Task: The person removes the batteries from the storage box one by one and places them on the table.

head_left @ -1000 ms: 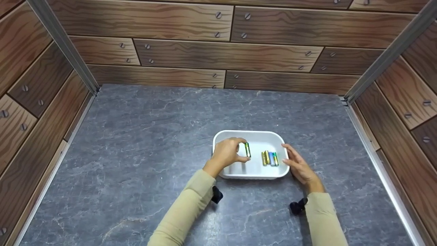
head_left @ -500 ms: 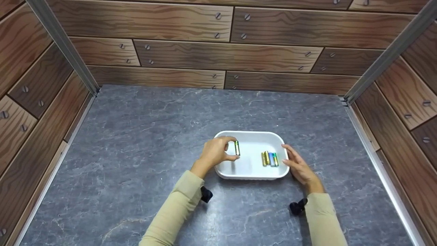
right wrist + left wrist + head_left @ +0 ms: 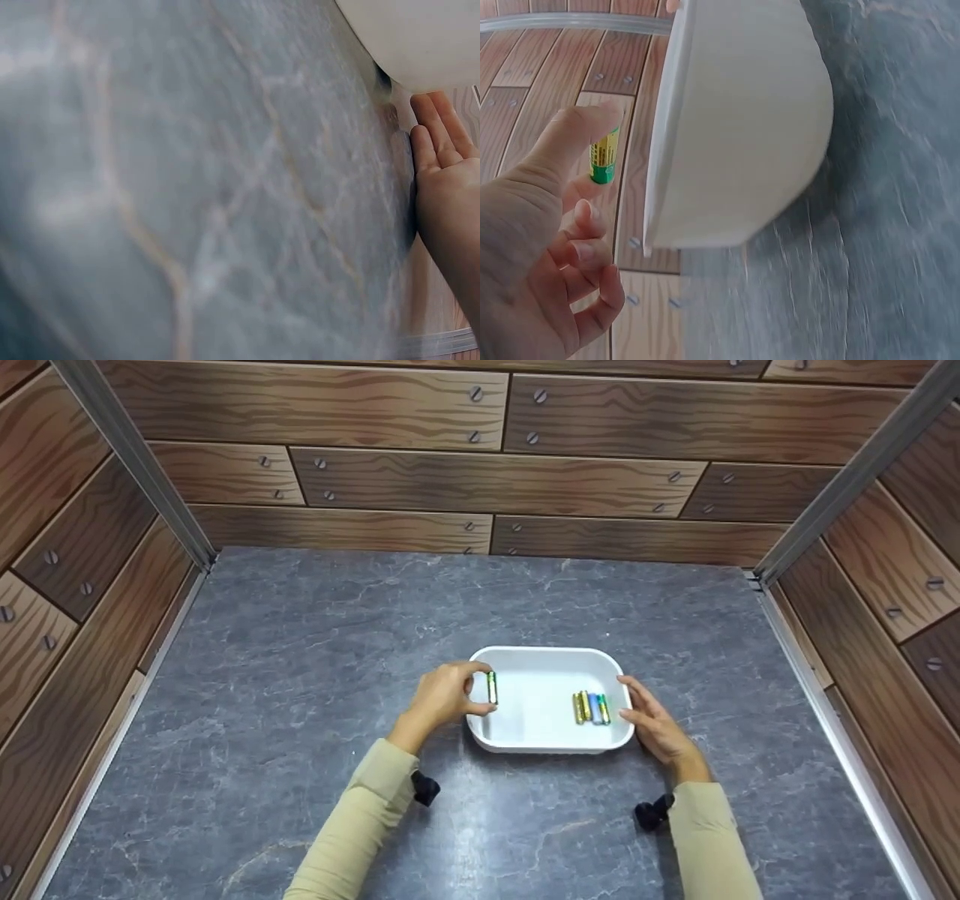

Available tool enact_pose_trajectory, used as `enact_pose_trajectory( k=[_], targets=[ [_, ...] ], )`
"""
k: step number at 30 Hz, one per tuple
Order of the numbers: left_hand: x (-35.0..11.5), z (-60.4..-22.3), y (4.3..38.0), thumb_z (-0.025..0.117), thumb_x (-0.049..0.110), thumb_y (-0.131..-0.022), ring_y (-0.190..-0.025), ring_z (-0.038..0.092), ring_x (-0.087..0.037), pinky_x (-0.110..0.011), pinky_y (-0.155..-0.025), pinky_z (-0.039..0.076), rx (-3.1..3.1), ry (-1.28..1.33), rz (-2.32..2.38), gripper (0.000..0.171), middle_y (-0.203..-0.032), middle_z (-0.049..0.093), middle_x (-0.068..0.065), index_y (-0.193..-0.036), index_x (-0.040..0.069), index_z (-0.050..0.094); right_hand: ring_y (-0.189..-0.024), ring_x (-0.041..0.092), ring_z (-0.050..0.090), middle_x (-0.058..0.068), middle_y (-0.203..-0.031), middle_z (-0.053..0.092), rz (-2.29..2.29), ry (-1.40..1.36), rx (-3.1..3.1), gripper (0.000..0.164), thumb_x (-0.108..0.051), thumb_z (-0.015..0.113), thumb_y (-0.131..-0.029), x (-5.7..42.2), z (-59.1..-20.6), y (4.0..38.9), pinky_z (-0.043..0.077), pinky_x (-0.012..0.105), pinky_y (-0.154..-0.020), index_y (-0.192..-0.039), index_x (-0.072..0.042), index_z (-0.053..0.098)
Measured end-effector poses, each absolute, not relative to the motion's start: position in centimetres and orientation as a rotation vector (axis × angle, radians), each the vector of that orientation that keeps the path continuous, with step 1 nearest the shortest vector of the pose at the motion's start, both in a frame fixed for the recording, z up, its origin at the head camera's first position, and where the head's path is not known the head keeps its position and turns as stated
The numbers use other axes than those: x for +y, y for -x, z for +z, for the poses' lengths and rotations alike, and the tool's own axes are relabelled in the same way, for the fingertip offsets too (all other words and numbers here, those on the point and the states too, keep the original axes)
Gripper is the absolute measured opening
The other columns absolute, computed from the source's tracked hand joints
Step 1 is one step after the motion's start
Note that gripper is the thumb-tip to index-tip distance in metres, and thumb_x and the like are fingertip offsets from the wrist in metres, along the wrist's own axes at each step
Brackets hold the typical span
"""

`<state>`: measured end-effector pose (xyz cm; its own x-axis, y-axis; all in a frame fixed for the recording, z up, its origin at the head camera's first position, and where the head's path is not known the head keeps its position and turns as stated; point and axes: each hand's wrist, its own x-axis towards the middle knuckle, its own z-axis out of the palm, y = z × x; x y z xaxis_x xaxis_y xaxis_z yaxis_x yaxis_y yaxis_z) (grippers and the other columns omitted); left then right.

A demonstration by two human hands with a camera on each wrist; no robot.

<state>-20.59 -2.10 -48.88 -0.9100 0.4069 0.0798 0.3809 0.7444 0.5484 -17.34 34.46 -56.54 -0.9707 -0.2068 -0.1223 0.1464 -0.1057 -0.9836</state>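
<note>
My left hand point(image 3: 444, 694) pinches a green and yellow battery point(image 3: 492, 688) between thumb and index finger, over the left end of a white plastic tub point(image 3: 534, 679). The battery point(image 3: 604, 159) stands apart from the tub's outer wall in the left wrist view, the other fingers loosely bent below it. My right hand point(image 3: 661, 729) holds the tub's right end, thumb and index fingertips at the rim. In the right wrist view its other fingers point(image 3: 435, 135) reach along the tub's underside. Several batteries point(image 3: 592, 709), gold, blue and green, lie side by side in the tub's right part.
The tub stands on a grey marbled tabletop point(image 3: 322, 660). Wood-patterned walls point(image 3: 420, 476) enclose it at the back and both sides, with metal posts at the back corners. A black wrist camera point(image 3: 426, 789) sits on the left sleeve, another point(image 3: 652, 813) on the right.
My left hand has moved left with the pinched battery, from over the tub's inside to its left rim. The right hand and the row of batteries have stayed in place.
</note>
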Motion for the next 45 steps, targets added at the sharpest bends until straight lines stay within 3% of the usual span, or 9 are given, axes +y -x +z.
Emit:
enact_pose_trajectory(
  k=[6, 15, 24, 45],
  targets=[
    [-3.9, -49.2, 20.7, 0.085, 0.037, -0.069, -0.059, 0.039, -0.008, -0.024, -0.052, 0.029, 2.893, -0.634, 0.93, 0.056, -0.073, 0.06, -0.002, -0.119, 0.017, 0.067, -0.122, -0.005, 0.048, -0.019, -0.134, 0.049, -2.191, 0.057, 1.935, 0.055, 0.003, 0.052, -0.092, 34.4, -56.5, 17.4, 0.04, 0.013, -0.098, -0.143, -0.008, 0.036],
    [-6.1, -49.8, 20.7, 0.085, 0.038, -0.069, -0.059, 0.039, -0.009, -0.024, -0.053, 0.03, 2.894, -0.597, 0.94, 0.057, -0.071, 0.055, 0.002, -0.119, 0.019, 0.067, -0.122, -0.005, 0.048, -0.019, -0.134, 0.051, -2.207, 0.055, 1.924, 0.055, 0.004, 0.052, -0.092, 34.4, -56.6, 17.4, 0.04, 0.013, -0.098, -0.142, -0.011, 0.038],
    [-7.2, -50.7, 20.6, 0.083, 0.037, -0.072, -0.059, 0.041, -0.01, -0.025, -0.054, 0.031, 2.872, -0.544, 0.899, 0.055, -0.075, 0.063, -0.004, -0.12, 0.018, 0.067, -0.121, -0.004, 0.049, -0.019, -0.133, 0.051, -2.212, 0.08, 1.908, 0.053, 0.002, 0.052, -0.092, 34.5, -56.6, 17.5, 0.041, 0.014, -0.098, -0.14, -0.017, 0.041],
    [-9.2, -54.6, 21.5, 0.084, 0.038, -0.069, -0.06, 0.043, -0.012, -0.029, -0.056, 0.034, 2.919, -0.39, 0.679, 0.057, -0.068, 0.054, 0.003, -0.121, 0.019, 0.067, -0.121, -0.003, 0.049, -0.016, -0.135, 0.048, -2.197, 0.015, 1.921, 0.054, 0.003, 0.053, -0.091, 34.3, -56.5, 17.4, 0.04, 0.014, -0.099, -0.14, -0.015, 0.04]
  ],
)
